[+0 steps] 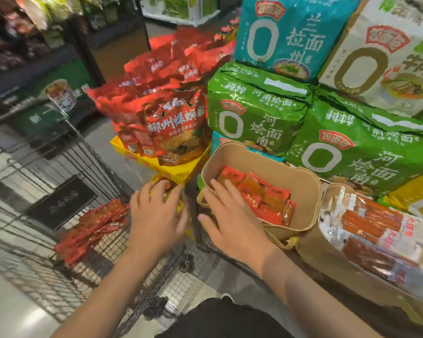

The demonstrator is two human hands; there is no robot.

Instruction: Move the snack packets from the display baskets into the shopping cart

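Red snack packets (pixel 261 198) lie in the tan basket (pixel 303 181); others sit in the cart (pixel 91 225). Right hand (pixel 232 223) rests spread-fingered on them, holding nothing. Left hand (pixel 156 215) curls over a blurred packet (pixel 165 189). Recommendation: gather several packets firmly before lifting.

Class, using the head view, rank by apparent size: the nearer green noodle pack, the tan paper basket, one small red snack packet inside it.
1. Nearer green noodle pack
2. Tan paper basket, slightly smaller, though nearness makes this unsure
3. Small red snack packet, clearly smallest
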